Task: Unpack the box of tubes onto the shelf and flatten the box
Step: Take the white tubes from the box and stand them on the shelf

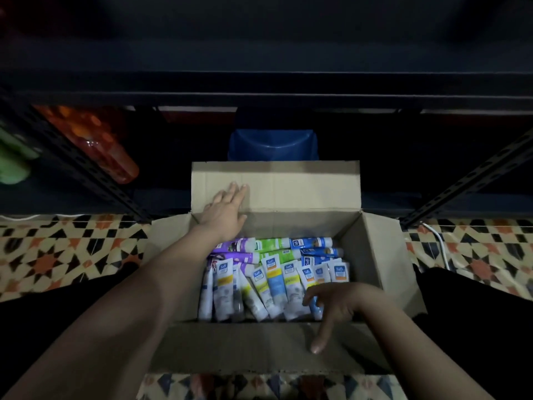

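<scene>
1. Box (pixel 372 255): cardboard, on the tiled floor (pixel 57 255) in front of the shelf (pixel 259 82); all four flaps open, the far flap (pixel 302 186) standing upright.
2. Tubes (pixel 274 278): inside the box, filling its bottom. A row of white tubes lies along the near side; purple, green and blue ones lie crosswise behind them, toward the far wall. The box looks full or nearly so.
3. Left hand (pixel 225 209): flat against the far flap at its left end, fingers straight and released, holding nothing.
4. Right hand (pixel 331 307): over the near right corner of the box, above the white tubes. Fingers hang loosely curled, the forefinger pointing down over the near flap (pixel 230 347); it grasps no tube.
5. Shelf: dark; no tubes can be seen on it. Behind the box, under the shelf, stands a blue bin (pixel 272 145); to the box's far left lie an orange bottle (pixel 98 145) and something green (pixel 14 160).
6. Progress, judged: opening is done. Unpacking is at its very start, with no tube lifted out.
7. Remaining, judged: move every tube from box to shelf, then collapse the emptied box flat.
</scene>
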